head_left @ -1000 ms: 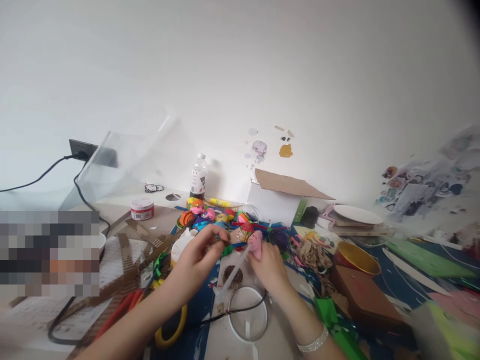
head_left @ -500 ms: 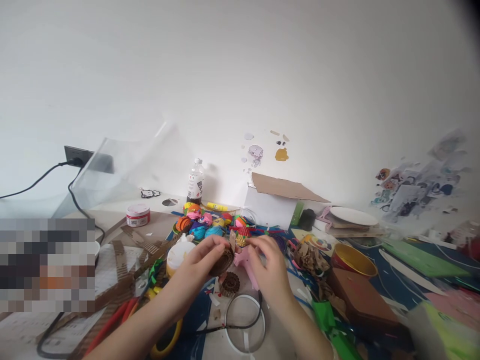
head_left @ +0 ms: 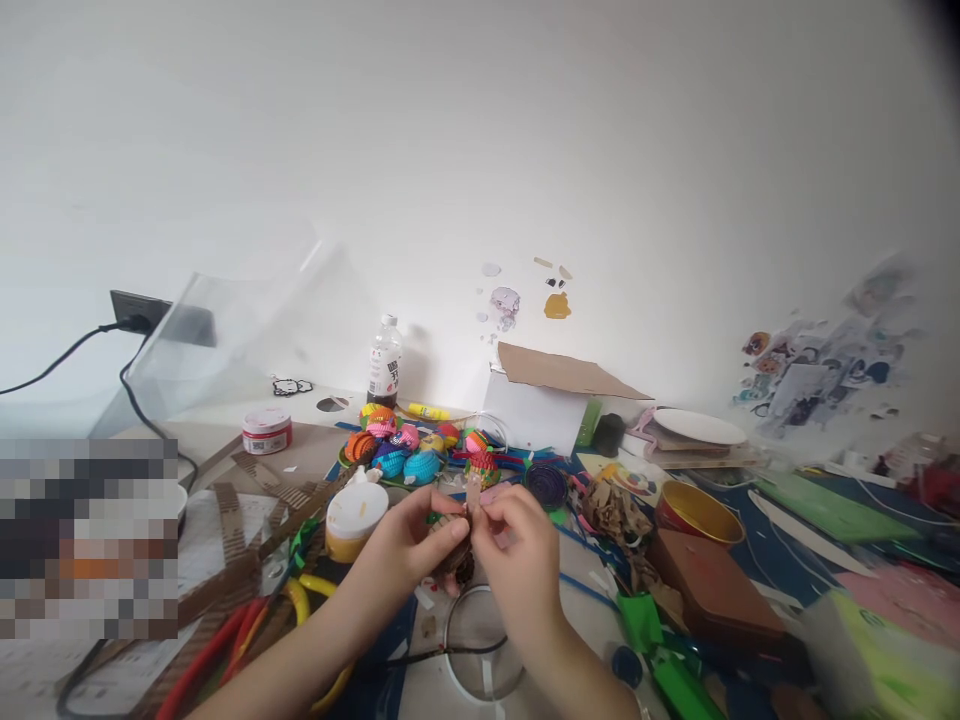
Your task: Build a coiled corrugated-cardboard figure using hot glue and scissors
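Observation:
My left hand (head_left: 409, 540) is closed around a brown coil of corrugated cardboard (head_left: 459, 568), mostly hidden by the fingers. Against the same coil, my right hand (head_left: 517, 545) pinches with thumb and forefinger at the end of its strip (head_left: 473, 490). Behind the right fingers a bit of the pink glue gun (head_left: 493, 493) shows; the rest is covered. A white ring (head_left: 448, 660) lies on the table below the hands. Beyond them is a pile of colourful corrugated-paper balls (head_left: 421, 466).
Left of my hands stand a white-lidded tub (head_left: 358, 508) and yellow-handled scissors (head_left: 298, 605). A dark-filled bottle (head_left: 385, 365) and a white box (head_left: 536, 410) are at the back. To the right lie crumpled brown paper (head_left: 616, 512), a yellow-red bowl (head_left: 701, 515) and a brown box (head_left: 712, 590).
My right hand has let go of the pink glue gun and moved left to the coil's strip. The coil has turned in my left hand. The view has shifted slightly.

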A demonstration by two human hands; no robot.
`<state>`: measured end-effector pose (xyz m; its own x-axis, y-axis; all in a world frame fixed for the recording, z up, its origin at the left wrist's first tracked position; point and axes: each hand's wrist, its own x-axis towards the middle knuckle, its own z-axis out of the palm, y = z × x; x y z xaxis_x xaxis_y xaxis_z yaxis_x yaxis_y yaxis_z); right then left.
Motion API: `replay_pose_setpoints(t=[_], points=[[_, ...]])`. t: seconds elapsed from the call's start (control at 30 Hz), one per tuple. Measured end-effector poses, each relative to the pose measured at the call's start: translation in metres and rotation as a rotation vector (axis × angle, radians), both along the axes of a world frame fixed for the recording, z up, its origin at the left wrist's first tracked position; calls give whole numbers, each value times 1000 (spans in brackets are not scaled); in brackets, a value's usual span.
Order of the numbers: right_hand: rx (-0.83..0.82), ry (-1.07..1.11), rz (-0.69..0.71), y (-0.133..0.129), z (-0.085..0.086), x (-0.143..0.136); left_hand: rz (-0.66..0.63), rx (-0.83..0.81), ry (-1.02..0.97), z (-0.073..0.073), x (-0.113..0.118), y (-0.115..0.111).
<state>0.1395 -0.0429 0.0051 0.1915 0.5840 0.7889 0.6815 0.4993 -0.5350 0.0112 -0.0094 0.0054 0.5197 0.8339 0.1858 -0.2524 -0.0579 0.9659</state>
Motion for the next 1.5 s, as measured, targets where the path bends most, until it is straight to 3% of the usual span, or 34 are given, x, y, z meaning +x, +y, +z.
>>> replay_pose_setpoints(t=[0.3, 0.53, 0.83, 1.13, 1.33, 1.5], points=[[72, 55, 68, -5, 0, -7, 59, 20, 61, 0, -4, 2], [61, 60, 252, -5, 1, -2, 137, 46, 98, 12, -9, -4], [53, 23, 476, -7, 9, 2, 88, 66, 105, 15, -12, -5], [3, -241, 531, -10, 13, 8, 33, 89, 234, 15, -12, -8], [-20, -293, 499, -7, 10, 14, -113, 70, 251, 19, -12, -9], [-45, -331, 535, -8, 15, 15, -105, 66, 317, 23, -17, -7]])
